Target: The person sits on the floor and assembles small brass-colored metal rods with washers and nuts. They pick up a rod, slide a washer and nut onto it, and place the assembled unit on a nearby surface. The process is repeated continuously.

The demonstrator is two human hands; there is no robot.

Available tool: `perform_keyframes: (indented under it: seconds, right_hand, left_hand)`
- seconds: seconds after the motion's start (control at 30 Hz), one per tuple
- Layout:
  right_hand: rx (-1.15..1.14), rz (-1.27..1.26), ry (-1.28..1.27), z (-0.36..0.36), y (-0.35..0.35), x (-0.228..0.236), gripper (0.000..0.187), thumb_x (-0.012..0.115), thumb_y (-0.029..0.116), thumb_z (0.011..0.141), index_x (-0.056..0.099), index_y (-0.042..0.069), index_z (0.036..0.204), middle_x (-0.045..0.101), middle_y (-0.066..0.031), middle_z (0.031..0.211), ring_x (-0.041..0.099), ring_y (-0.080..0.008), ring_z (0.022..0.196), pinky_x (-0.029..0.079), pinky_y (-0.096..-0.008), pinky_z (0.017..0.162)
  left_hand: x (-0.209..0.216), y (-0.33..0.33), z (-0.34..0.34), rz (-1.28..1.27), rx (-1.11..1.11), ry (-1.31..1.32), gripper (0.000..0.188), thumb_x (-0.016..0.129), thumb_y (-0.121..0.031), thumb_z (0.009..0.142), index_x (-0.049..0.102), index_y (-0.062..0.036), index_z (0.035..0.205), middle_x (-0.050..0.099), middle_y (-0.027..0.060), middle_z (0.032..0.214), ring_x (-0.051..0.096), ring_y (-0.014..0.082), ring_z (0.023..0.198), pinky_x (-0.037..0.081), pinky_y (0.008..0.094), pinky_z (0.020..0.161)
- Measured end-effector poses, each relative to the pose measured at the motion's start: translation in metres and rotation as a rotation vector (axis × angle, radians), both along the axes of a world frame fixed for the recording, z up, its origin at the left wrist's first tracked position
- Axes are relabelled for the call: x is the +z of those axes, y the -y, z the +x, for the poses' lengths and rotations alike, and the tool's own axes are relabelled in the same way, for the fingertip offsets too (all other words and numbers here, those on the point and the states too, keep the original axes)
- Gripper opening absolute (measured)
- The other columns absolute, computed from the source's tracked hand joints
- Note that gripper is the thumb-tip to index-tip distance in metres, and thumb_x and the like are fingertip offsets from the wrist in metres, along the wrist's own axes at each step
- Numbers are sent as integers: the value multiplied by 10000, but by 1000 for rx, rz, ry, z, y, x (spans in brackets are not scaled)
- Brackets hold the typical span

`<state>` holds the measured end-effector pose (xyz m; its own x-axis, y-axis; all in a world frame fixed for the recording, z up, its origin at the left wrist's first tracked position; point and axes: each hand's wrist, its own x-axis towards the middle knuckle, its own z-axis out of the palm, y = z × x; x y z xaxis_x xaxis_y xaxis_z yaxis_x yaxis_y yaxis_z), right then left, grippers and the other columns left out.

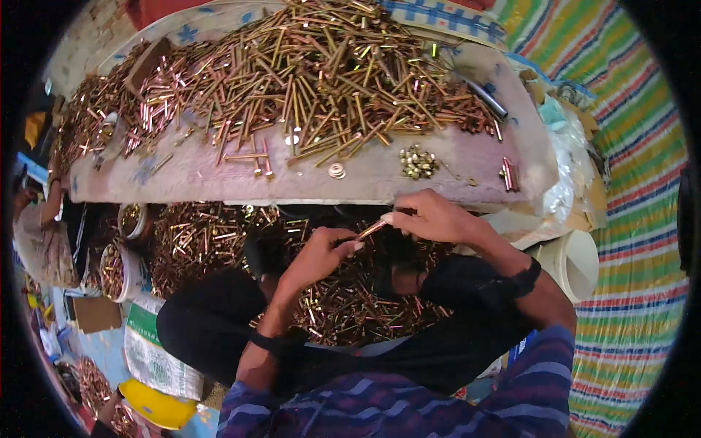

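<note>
Between my two hands, just off the near edge of the table (460,186), a brass-coloured bolt (372,229) slants up to the right. My left hand (321,257) pinches its lower end between thumb and fingertips. At its upper end my right hand (429,217) grips it the same way. On the table beyond lie a small stack of washers (336,171), a cluster of nuts (418,163) and a few short metal sleeves (509,175). A large heap of long bolts (314,80) covers the table's far part.
Many finished-looking bolts (343,314) lie below my hands, around my legs. A grey metal tube (483,97) rests at the heap's right. White buckets stand right (573,266) and left (131,274). Another person (47,241) sits far left. A striped sheet (635,182) hangs at right.
</note>
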<state>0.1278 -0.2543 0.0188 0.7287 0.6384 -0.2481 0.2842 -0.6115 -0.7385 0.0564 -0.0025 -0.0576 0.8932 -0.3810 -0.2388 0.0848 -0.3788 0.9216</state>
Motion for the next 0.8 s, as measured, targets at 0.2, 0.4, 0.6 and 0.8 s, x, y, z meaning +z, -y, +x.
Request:
perform_keyframes:
  seconds: [0.2,0.4,0.6,0.8]
  right_hand:
    - [-44,-115,-158,0,-1,-6,494,565,421,1010,671,-10,791,632,-134,645,642,-273,606,504,-427,638]
    - [25,-2,9,-1,-2,-6,582,534,479,1009,688,-14,741,644,-122,611,653,-238,591,512,-414,618]
    - [-38,-109,-188,-3,2,5,580,544,466,1004,688,-40,762,676,-138,657,661,-227,589,519,-407,607]
    - [36,-39,-41,1,0,-3,591,532,466,1011,687,-38,745,623,-110,597,625,-204,558,490,-393,576]
  left_hand:
    - [3,2,-3,38,7,89,263,676,-183,950,716,36,1090,713,167,848,622,183,763,503,375,747]
    - [11,5,-5,10,119,-156,256,696,-191,954,732,28,1083,711,75,813,579,95,693,485,284,621]
    - [8,6,-6,24,80,29,267,701,-186,951,723,40,1092,692,65,785,570,101,674,474,287,580]
    - [-9,4,-1,13,19,85,339,750,-263,917,731,12,1115,747,120,909,646,181,814,521,343,778]
